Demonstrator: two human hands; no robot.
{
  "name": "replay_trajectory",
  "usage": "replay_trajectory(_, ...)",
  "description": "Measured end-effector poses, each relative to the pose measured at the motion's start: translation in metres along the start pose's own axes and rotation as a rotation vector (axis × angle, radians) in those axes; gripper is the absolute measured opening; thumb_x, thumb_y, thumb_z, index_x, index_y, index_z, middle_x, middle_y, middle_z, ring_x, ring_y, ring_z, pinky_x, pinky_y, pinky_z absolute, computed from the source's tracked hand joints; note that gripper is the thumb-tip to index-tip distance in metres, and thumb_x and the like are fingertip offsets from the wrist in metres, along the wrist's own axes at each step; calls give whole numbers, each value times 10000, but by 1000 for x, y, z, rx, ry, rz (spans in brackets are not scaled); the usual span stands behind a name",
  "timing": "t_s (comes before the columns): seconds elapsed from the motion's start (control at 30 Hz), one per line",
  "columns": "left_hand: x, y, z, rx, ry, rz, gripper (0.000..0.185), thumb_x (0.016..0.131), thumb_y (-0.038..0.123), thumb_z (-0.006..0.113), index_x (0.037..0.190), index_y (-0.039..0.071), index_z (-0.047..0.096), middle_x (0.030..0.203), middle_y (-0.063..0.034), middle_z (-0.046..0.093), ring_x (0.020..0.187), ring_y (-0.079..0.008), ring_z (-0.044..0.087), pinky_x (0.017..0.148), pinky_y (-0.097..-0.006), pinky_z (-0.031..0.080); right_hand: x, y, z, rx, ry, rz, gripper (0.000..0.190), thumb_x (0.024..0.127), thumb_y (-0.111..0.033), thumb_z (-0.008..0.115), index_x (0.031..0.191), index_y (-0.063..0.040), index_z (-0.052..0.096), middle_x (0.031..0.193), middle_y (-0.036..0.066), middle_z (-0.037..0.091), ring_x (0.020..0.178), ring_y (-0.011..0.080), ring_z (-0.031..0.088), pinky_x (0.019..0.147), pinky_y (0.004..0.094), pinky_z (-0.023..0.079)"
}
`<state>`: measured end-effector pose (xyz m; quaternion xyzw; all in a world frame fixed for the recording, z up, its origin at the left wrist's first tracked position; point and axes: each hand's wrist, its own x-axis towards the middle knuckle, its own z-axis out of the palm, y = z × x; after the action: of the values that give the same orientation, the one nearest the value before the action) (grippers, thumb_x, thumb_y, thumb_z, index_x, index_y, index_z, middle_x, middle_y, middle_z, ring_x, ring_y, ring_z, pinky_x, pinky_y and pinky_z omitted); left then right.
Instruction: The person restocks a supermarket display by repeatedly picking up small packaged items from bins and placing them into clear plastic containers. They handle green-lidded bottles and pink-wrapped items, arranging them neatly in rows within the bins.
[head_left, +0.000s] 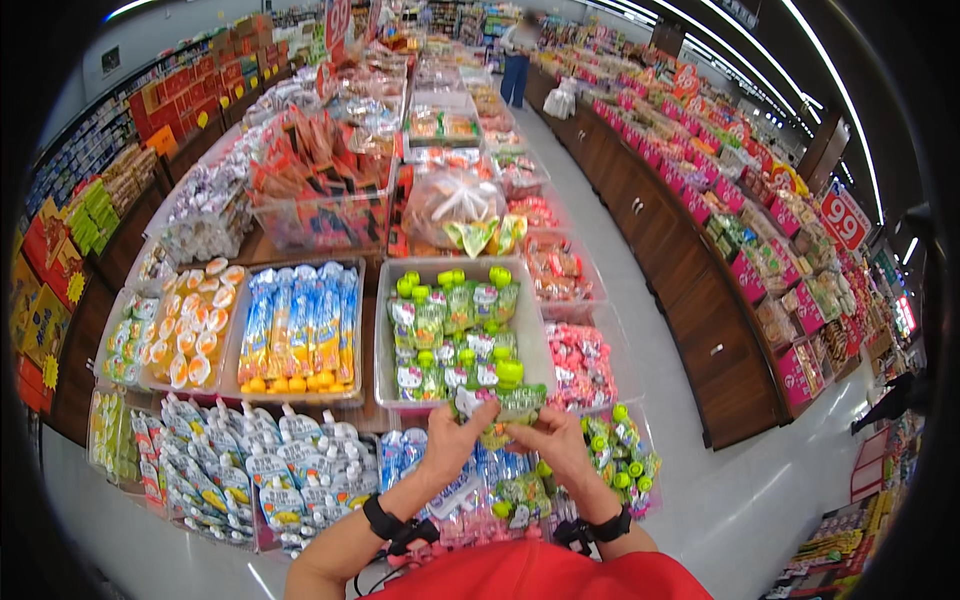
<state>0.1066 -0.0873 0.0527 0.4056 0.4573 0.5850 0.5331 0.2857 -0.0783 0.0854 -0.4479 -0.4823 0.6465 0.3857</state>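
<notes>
Both of my hands hold one green snack pouch (521, 403) with a white cartoon cat printed on it. My left hand (459, 439) grips its left end, and my right hand (559, 442) pinches its right and lower side. The pouch is over the near edge of a clear plastic bin (384, 345) filled with similar green pouches (459, 307) with bright green caps. Left of that bin stands a bin of blue and yellow pouches (300, 322) with orange caps. Below my hands are blue packs and another green capped pouch (523, 495). I wear a dark band on each wrist.
White-capped spout pouches (300, 472) fill bins at the near left. Pink packs (581, 364) and green-capped pouches (619, 457) lie at the right. Farther off are a bin of red packs (322, 217) and a tied clear bag (454, 206). A wooden counter (675, 300) borders the right aisle; a person (517, 60) stands far off.
</notes>
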Motion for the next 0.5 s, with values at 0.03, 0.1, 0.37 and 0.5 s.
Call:
replay_trajectory(0.03, -1, 1, 0, -64, 20, -10, 225, 951, 222, 724, 986, 0, 727, 881, 42, 705, 762, -29, 577, 669, -251, 491, 0, -2, 2, -2, -15, 4, 272, 897, -85, 751, 1152, -3, 707, 1039, 58, 736, 887, 114, 690, 762, 266, 576)
replay_trajectory(0.1, -4, -1, 0, -151, 31, -23, 219, 991, 244, 679, 994, 30, 721, 920, 34, 704, 794, -29, 590, 685, -244, 491, 4, 7, -7, -108, -67, -58, 267, 893, -94, 761, 1139, -1, 714, 1032, 50, 740, 888, 92, 673, 774, 259, 554)
replay_trajectory(0.37, 10, 4, -6, 75, -18, 92, 261, 963, 252, 707, 1060, 10, 702, 920, -20, 692, 790, -50, 614, 686, -235, 502, 33, -1, -22, -24, -35, 47, 216, 924, -139, 728, 1091, -1, 732, 980, 51, 744, 820, 116, 699, 690, 264, 592)
replay_trajectory(0.5, 19, 4, -13, 184, -91, 105, 323, 909, 191, 753, 1139, -17, 660, 982, -26, 707, 829, -77, 640, 757, -239, 524, 54, -5, -28, -49, 21, -44, 209, 956, -156, 692, 1086, 1, 736, 969, 41, 747, 821, 101, 701, 701, 245, 589)
